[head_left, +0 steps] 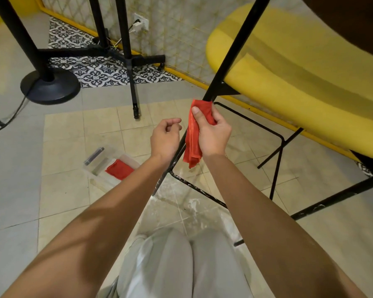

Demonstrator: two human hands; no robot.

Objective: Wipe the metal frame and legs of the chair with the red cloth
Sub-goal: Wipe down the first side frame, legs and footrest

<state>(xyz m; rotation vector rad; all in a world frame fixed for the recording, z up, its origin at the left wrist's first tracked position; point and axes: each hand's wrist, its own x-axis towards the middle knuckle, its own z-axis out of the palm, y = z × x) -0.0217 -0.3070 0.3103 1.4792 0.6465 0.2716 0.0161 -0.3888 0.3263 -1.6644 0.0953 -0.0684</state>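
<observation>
Head view: my right hand (pixel 212 134) gripped the red cloth (pixel 193 145) against the slanted black chair leg (pixel 231 54), cloth hanging lengthwise along it, while my left hand (pixel 165 136) hovered loosely curled, empty.

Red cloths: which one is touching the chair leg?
The cloth gripped by the right hand against the leg; the other cloth lies in the clear box.
</observation>
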